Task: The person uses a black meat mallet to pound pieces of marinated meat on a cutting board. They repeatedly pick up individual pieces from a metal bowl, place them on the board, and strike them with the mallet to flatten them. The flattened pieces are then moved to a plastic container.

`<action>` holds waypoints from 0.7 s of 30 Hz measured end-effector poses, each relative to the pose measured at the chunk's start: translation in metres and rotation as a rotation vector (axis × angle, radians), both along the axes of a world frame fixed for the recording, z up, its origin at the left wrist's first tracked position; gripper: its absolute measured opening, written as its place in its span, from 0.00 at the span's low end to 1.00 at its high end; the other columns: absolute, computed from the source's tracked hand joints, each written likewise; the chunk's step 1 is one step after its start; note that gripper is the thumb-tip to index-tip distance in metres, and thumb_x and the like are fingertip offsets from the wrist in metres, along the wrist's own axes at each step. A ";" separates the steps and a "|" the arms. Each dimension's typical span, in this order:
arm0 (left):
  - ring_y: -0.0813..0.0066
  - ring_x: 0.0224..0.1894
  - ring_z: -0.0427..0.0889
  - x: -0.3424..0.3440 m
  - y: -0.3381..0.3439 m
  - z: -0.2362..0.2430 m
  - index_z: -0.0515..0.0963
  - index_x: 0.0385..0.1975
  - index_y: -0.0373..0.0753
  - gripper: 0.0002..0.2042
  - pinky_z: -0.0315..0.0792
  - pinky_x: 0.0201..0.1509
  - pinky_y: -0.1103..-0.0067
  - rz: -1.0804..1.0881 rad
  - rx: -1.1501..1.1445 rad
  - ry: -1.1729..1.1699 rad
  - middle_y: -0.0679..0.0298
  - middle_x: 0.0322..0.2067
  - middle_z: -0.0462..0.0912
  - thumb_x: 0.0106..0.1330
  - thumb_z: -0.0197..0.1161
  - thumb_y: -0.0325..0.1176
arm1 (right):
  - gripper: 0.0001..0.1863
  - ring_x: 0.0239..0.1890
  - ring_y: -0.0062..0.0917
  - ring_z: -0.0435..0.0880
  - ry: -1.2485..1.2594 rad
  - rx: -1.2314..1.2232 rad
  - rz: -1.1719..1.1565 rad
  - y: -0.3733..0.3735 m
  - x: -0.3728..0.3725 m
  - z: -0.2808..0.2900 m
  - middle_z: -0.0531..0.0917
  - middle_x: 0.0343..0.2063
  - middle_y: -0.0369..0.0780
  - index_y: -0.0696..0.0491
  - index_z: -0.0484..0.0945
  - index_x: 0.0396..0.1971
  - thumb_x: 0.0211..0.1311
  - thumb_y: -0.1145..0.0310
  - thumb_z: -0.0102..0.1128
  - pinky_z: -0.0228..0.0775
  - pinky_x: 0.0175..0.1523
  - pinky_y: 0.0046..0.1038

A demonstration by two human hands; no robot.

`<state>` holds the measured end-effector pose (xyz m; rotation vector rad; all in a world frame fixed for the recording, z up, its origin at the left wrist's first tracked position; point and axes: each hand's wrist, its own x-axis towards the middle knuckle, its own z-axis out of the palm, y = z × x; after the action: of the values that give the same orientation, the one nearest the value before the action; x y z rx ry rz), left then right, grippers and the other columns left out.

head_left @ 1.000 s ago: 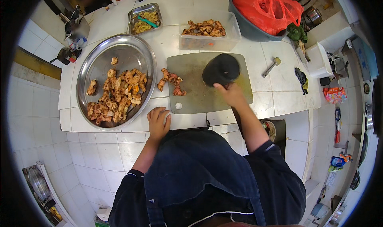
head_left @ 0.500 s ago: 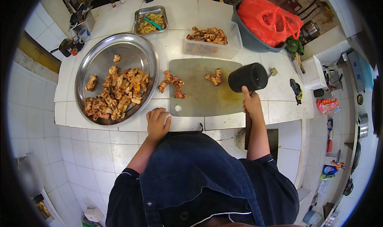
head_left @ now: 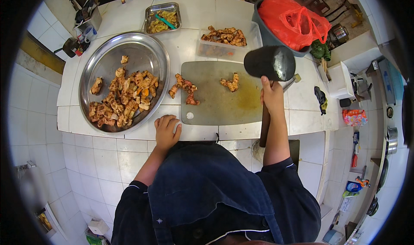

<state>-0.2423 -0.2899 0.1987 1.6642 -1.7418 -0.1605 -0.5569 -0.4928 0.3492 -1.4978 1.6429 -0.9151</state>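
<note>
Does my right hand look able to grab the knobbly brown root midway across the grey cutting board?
Probably not: your right hand grips the brown handle of the black cylindrical mallet, though the root lies uncovered.

white-tiled wall at left, white-tiled counter mid-room

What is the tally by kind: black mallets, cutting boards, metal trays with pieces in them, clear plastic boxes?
Black mallet, held in right hand: 1
Cutting board: 1
Metal trays, oval tray and rectangular tray: 2
Clear plastic box: 1
Total: 5
</note>
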 end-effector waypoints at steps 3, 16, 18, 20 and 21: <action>0.62 0.49 0.74 -0.001 0.000 -0.002 0.79 0.36 0.39 0.09 0.60 0.54 0.65 0.004 0.008 -0.010 0.61 0.43 0.77 0.58 0.62 0.33 | 0.27 0.17 0.26 0.78 0.056 -0.166 -0.004 -0.022 0.011 -0.011 0.74 0.12 0.42 0.61 0.74 0.21 0.63 0.49 0.62 0.69 0.26 0.34; 0.61 0.49 0.74 -0.003 0.001 -0.001 0.78 0.36 0.39 0.09 0.60 0.55 0.65 0.025 0.000 0.008 0.61 0.42 0.77 0.58 0.63 0.33 | 0.30 0.09 0.20 0.70 0.004 0.243 -0.008 -0.010 -0.022 -0.036 0.71 0.12 0.35 0.58 0.73 0.28 0.61 0.39 0.59 0.63 0.14 0.24; 0.61 0.49 0.74 -0.002 0.000 0.000 0.78 0.36 0.39 0.09 0.60 0.55 0.65 0.023 0.002 0.004 0.61 0.42 0.77 0.58 0.63 0.33 | 0.30 0.08 0.21 0.70 -0.041 0.230 -0.049 0.006 -0.025 -0.040 0.71 0.11 0.36 0.59 0.74 0.26 0.61 0.42 0.60 0.62 0.13 0.24; 0.61 0.49 0.74 -0.002 0.000 0.000 0.78 0.36 0.39 0.09 0.60 0.54 0.65 0.013 0.003 0.002 0.61 0.42 0.77 0.58 0.63 0.33 | 0.29 0.08 0.20 0.69 -0.019 0.269 -0.023 0.015 -0.034 -0.063 0.70 0.11 0.35 0.58 0.73 0.27 0.61 0.42 0.60 0.61 0.13 0.24; 0.61 0.50 0.74 -0.002 0.000 0.000 0.78 0.36 0.39 0.09 0.60 0.54 0.65 0.007 0.004 -0.005 0.61 0.42 0.77 0.58 0.63 0.33 | 0.28 0.08 0.19 0.69 0.000 0.292 -0.014 0.020 -0.035 -0.072 0.70 0.11 0.34 0.57 0.72 0.27 0.61 0.42 0.61 0.61 0.13 0.24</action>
<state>-0.2444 -0.2903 0.1992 1.6746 -1.7407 -0.1568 -0.5916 -0.4732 0.2768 -1.2880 1.7054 -0.6486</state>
